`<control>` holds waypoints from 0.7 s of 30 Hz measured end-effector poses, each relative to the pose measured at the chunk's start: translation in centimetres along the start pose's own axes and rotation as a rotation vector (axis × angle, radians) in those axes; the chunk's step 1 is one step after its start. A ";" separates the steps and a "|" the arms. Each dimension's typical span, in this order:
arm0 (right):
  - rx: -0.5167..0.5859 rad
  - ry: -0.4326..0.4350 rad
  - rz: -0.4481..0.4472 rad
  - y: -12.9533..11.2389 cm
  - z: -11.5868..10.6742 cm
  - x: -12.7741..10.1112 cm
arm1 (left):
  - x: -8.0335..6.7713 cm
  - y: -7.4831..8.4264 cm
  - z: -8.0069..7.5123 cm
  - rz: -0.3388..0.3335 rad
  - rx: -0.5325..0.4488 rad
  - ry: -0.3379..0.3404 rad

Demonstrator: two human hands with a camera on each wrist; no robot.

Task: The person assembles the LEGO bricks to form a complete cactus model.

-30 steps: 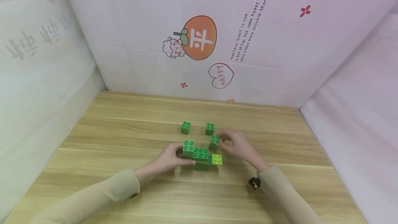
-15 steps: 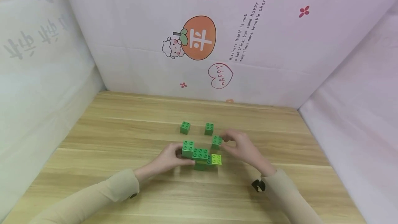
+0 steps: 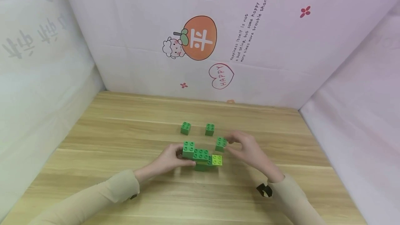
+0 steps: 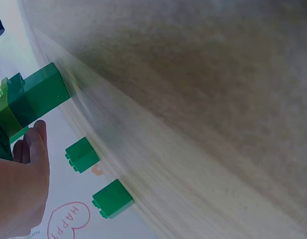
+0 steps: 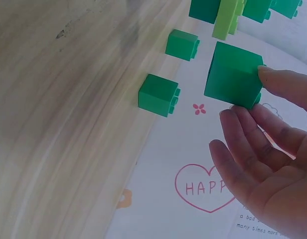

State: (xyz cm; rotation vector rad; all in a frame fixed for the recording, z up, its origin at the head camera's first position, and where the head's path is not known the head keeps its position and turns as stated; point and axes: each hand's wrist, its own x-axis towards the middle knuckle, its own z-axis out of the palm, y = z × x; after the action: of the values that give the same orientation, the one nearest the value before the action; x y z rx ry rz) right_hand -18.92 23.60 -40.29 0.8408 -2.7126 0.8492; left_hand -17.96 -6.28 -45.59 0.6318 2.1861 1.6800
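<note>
My left hand [image 3: 168, 158] grips the left end of a built shape of green toy building bricks [image 3: 201, 154]. A lime-green brick [image 3: 217, 160] tops its right end, and a taller square-studded brick [image 3: 189, 149] stands at the left by the fingers. Just beyond that right end, my right hand [image 3: 248, 150] pinches a single green brick [image 3: 221, 144] between thumb and fingertips. Seen from the right wrist, this brick [image 5: 233, 74] is held by its studded end, the other fingers spread below it. From the left wrist, the shape's underside [image 4: 41, 94] shows beside the curled fingers.
Two loose green bricks, one on the left [image 3: 185, 128] and one on the right [image 3: 209, 129], sit behind the built shape on the wooden table [image 3: 140, 114]. A white printed cloth [image 3: 140, 61] rises at the back, with more cloth on both sides.
My right hand has drifted a little to the right with the single brick, widening its distance from the loose bricks. The left hand and the built shape have stayed nearly in place.
</note>
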 end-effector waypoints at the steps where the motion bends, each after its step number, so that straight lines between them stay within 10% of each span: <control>1: -0.001 0.000 0.000 0.0 0.0 -0.1 | 0.0 0.0 0.0 -0.002 0.001 0.002; 21: -0.024 0.041 -0.051 -0.6 -0.8 -1.5 | -0.1 0.1 0.0 -0.019 0.020 0.005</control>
State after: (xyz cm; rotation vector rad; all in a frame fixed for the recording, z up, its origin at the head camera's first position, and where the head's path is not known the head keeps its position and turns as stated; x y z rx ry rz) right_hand -17.35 24.34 -39.89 0.8736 -2.6493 0.8127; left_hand -17.89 -6.31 -45.50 0.6099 2.2079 1.6543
